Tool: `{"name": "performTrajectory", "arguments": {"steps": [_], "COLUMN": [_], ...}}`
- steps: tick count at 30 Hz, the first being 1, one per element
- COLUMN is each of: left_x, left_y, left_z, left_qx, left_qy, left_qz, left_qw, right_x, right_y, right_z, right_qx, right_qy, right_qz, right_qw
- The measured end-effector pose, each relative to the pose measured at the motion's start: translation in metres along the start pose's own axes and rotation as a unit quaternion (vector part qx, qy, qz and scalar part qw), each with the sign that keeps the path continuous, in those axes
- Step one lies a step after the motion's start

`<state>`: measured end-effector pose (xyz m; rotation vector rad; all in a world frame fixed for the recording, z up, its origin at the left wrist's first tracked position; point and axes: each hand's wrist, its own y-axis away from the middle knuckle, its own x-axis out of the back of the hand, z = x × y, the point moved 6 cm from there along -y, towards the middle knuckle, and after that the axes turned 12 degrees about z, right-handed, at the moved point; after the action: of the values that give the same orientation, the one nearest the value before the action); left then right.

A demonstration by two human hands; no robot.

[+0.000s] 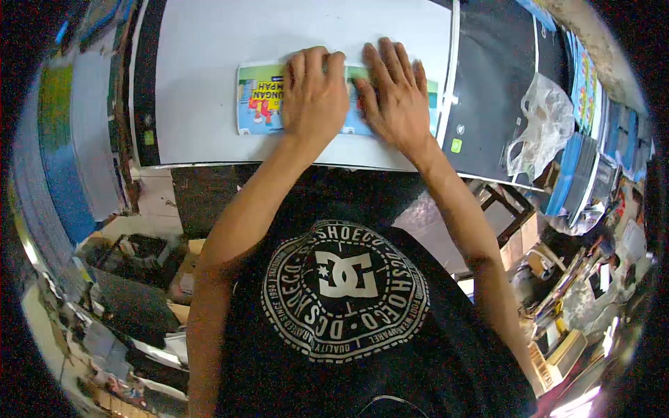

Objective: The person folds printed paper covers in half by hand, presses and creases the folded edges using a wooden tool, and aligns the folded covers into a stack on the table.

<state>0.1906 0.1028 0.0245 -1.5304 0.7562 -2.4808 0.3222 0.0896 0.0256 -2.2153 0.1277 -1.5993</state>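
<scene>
A colourful printed sheet or booklet (259,120), wide and mostly blue and green with cartoon figures, lies on the white tabletop (202,42). Its lettering appears upside down from here. Over its middle rests my left hand (316,97), the fingers bent and curled under, with the tips out of sight. Whether it pinches anything under the palm is hidden. My right hand (397,97) lies on the right part of the print, fingers stretched and spread, some reaching past the top edge. Both hands cover much of the picture.
A crumpled clear plastic bag (543,129) lies on the dark panel (488,90) to the right. Stacks of printed sheets (582,83) stand beyond it, and tall stacks (66,139) at the left. A dark bin (136,261) and clutter (568,279) are below table level.
</scene>
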Motion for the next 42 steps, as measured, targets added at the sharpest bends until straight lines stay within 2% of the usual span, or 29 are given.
{"name": "performTrajectory", "arguments": {"steps": [5,7,11,14,18,24,27,31,34,37,38,40,41,42], "left_x": [-0.004,-0.003,-0.007,-0.010,-0.011,-0.012,-0.015,-0.015,-0.013,-0.009,-0.008,-0.007,-0.006,-0.006], "left_y": [-0.001,0.000,0.003,0.003,0.006,0.015,0.020,0.020,0.021,0.023,0.024,0.024,0.023,0.023], "left_z": [0.002,0.005,0.007,0.023,0.041,0.043,0.048,0.046,0.046,0.045,0.044,0.044,0.044,0.043], "left_qx": [-0.011,-0.014,-0.046,-0.101,-0.096,-0.126,-0.103,-0.103,-0.106,-0.108,-0.107,-0.109,-0.108,-0.107], "left_qy": [0.008,0.004,-0.013,-0.059,-0.059,0.005,0.032,0.029,0.027,0.027,0.028,0.030,0.031,0.031], "left_qz": [0.019,0.002,-0.005,-0.049,-0.051,0.015,0.050,0.048,0.050,0.049,0.049,0.048,0.047,0.046], "left_qw": [1.000,1.000,0.999,0.992,0.992,0.992,0.993,0.993,0.993,0.993,0.993,0.992,0.993,0.993], "right_x": [0.001,0.002,0.002,0.003,0.004,0.023,0.034,0.054,0.061,0.116,0.113,0.056,0.030,0.041], "right_y": [0.002,0.010,0.011,0.020,0.020,0.025,0.030,0.041,0.038,0.041,0.040,0.028,0.024,0.030], "right_z": [0.006,0.002,0.007,0.010,0.011,0.014,0.015,0.016,0.006,-0.018,-0.026,-0.044,-0.032,-0.012], "right_qx": [-0.016,-0.023,-0.023,-0.033,-0.045,-0.033,-0.013,0.030,0.008,0.061,0.049,-0.064,-0.089,-0.019], "right_qy": [-0.029,-0.031,-0.032,-0.052,-0.065,-0.043,-0.146,-0.220,-0.302,-0.416,-0.429,-0.393,-0.361,-0.414], "right_qz": [0.029,0.022,0.069,0.090,0.104,0.194,0.266,0.362,0.394,0.453,0.430,0.286,0.214,0.220], "right_qw": [0.999,0.999,0.997,0.994,0.991,0.980,0.953,0.905,0.868,0.786,0.793,0.872,0.903,0.883]}}
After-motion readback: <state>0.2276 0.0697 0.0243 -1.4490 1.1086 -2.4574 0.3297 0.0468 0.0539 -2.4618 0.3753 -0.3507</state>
